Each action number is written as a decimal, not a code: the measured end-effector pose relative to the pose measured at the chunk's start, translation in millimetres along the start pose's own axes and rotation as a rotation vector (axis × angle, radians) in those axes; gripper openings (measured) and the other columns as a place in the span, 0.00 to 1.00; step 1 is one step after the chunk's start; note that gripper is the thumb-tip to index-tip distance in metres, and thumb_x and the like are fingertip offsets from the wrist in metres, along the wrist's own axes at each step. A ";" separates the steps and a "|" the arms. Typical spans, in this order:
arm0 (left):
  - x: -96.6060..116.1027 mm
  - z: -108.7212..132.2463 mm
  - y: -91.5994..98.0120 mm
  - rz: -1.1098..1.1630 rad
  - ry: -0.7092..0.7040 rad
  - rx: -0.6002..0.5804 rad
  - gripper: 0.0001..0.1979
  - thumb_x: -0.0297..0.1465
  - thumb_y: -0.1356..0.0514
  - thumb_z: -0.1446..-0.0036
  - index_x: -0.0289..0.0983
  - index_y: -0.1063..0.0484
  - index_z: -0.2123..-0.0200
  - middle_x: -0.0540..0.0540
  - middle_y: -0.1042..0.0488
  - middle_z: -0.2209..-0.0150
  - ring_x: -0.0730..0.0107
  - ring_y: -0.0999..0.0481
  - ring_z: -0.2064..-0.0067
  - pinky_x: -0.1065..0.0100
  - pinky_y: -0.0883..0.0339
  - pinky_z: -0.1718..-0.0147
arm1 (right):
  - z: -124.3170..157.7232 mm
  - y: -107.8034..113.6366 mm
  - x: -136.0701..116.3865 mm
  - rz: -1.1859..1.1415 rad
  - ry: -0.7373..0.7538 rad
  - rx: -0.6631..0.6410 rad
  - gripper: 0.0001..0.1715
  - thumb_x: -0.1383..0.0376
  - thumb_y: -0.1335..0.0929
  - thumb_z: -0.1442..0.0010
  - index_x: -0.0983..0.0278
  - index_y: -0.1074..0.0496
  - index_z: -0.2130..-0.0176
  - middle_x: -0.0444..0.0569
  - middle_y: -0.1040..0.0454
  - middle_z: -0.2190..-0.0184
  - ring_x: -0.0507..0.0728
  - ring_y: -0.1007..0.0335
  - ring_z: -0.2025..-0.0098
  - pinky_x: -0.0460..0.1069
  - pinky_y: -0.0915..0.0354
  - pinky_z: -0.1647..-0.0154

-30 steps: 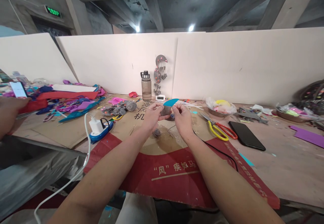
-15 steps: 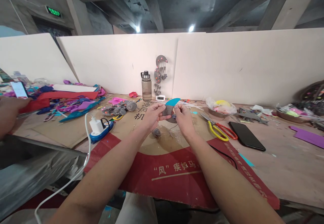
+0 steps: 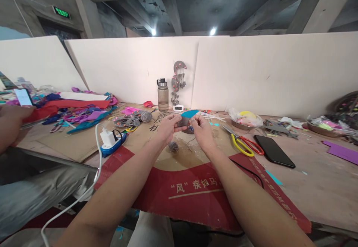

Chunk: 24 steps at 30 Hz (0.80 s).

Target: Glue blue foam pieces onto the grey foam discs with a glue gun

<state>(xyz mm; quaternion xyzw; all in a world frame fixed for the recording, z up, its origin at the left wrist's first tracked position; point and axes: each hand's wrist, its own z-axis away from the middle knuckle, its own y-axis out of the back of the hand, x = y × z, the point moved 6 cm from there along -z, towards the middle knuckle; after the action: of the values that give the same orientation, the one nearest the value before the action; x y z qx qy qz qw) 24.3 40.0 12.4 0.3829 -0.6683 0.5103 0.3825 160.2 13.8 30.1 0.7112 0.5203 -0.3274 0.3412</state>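
My left hand (image 3: 170, 128) pinches a grey felt-like piece (image 3: 183, 122) between thumb and fingers, above the cardboard mat. Along its upper side shows a pointed teal piece (image 3: 191, 113), which looks like felt or paper. Closed fingertips of my right hand (image 3: 202, 130) press at the right-hand edge of this same work. What exactly lies between those fingertips is hidden. Just below the hands, a small ball of grey yarn (image 3: 173, 146) rests on the cardboard mat (image 3: 195, 202). A dark round thing (image 3: 189, 130) is partly covered behind the fingers.
Scissors (image 3: 243, 142) and a black phone (image 3: 274, 151) lie to the right. A power strip (image 3: 113, 145) with a white cable is at left. Behind stand a water bottle (image 3: 163, 96) and a grey hanging ornament (image 3: 178, 81). Another person's hand (image 3: 12, 122) is far left, by coloured scraps.
The grey and teal work has tilted flatter, so the teal part looks lower and narrower. Both hands keep nearly the same place, and the whole view has shifted slightly.
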 end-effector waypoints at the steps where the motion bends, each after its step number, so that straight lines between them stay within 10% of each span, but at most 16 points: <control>1: -0.7 -0.6 0.7 0.003 -0.001 -0.002 0.05 0.29 0.37 0.50 0.33 0.31 0.73 0.45 0.23 0.71 0.68 0.21 0.69 0.60 0.23 0.63 | 0.1 -0.4 0.3 0.001 0.004 -0.005 0.12 0.57 0.38 0.44 0.61 0.38 0.74 0.41 0.39 0.78 0.51 0.47 0.74 0.47 0.47 0.72; 24: 1.2 -1.5 -1.2 0.041 0.045 -0.067 0.07 0.31 0.36 0.50 0.34 0.31 0.70 0.42 0.21 0.68 0.65 0.20 0.68 0.59 0.23 0.62 | -2.3 -1.6 9.4 -0.106 -0.051 -0.041 0.15 0.53 0.37 0.45 0.61 0.37 0.74 0.41 0.37 0.78 0.50 0.46 0.75 0.47 0.45 0.73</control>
<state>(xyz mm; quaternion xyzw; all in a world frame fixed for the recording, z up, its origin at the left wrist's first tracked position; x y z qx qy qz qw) 25.1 41.1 14.3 0.3444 -0.6840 0.5038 0.3997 161.2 20.9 23.4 0.6667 0.5552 -0.3521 0.3510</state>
